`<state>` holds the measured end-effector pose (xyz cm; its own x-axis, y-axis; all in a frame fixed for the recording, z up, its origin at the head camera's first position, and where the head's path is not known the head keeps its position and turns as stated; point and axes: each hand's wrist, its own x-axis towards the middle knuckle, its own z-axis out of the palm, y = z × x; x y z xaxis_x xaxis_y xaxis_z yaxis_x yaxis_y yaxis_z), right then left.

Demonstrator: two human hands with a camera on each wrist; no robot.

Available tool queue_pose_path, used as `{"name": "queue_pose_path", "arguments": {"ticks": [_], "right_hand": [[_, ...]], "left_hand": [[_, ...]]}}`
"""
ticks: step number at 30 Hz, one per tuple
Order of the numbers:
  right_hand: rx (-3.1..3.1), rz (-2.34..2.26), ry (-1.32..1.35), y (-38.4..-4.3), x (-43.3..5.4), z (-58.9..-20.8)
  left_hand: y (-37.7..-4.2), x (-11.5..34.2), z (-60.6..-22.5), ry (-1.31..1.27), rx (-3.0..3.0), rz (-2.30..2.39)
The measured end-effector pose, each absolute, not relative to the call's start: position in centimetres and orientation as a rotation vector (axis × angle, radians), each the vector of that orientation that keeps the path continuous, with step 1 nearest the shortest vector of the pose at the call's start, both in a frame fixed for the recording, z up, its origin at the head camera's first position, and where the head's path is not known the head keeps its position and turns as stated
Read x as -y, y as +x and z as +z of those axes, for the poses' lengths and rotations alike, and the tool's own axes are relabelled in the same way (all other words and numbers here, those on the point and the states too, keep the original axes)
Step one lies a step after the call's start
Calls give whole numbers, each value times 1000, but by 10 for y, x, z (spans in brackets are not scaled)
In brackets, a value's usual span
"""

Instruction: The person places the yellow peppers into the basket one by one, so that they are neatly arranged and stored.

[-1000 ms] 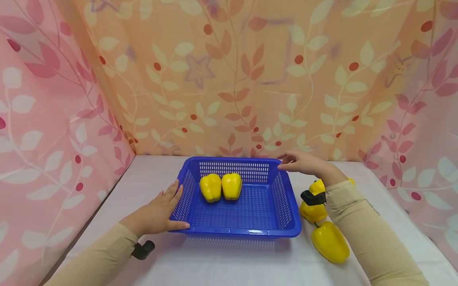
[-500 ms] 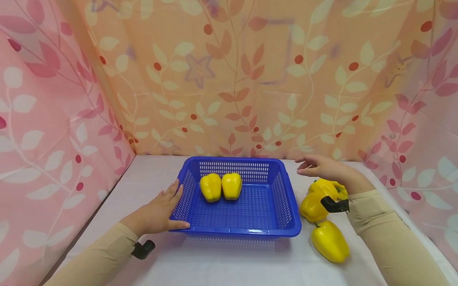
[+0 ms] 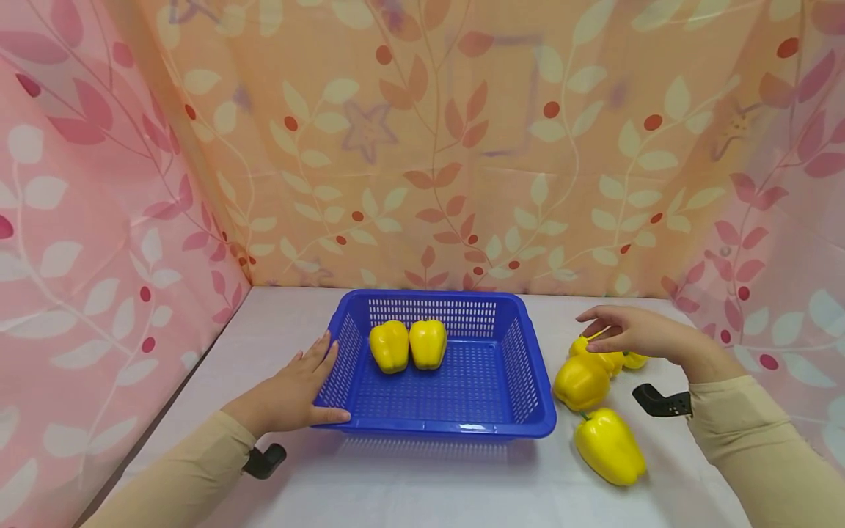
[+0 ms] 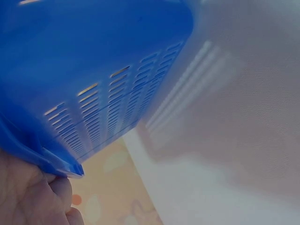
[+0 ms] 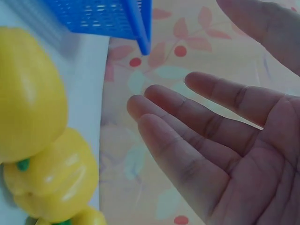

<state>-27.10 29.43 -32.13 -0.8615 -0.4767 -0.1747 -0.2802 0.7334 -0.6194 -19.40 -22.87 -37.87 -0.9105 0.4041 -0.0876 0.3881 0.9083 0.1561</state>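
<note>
A blue plastic basket (image 3: 432,425) with slotted walls stands on the white cloth, seen also in the left wrist view. Two yellow bell peppers (image 3: 389,347) lie inside, side by side toward its left back. My left hand (image 3: 290,389) rests on the basket's left rim, fingers spread and thumb along the front rim. To the right of the basket sit several more yellow bell peppers (image 3: 581,383). Above the rear ones hovers my right hand (image 3: 630,334), holding nothing. The right wrist view shows its fingers (image 5: 183,159) extended and apart from the peppers, partly hidden in the head view.
One yellow bell pepper (image 3: 609,446) lies nearest the front on the right. White cloth (image 3: 422,488) covers the table. Patterned curtains (image 3: 422,147) enclose the back and both sides. A black wrist mount (image 3: 662,402) juts from the right sleeve.
My right hand has moved from near the basket's back right corner, rightward and down, to above the peppers outside. The left hand, basket and peppers have stayed in place.
</note>
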Motion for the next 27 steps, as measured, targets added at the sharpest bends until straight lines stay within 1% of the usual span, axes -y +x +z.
{"name": "queue_pose_path", "arguments": {"ticks": [9, 15, 27], "right_hand": [[-2592, -838, -534, -256, -308, -332], [-2524, -873, -501, -246, -316, -346], [-2352, -948, -511, -232, -322, -368]], "left_hand": [[-194, 229, -380, 598, -2953, 214], [-196, 230, -383, 601, -2959, 209], [-196, 231, -384, 611, -2965, 216]]}}
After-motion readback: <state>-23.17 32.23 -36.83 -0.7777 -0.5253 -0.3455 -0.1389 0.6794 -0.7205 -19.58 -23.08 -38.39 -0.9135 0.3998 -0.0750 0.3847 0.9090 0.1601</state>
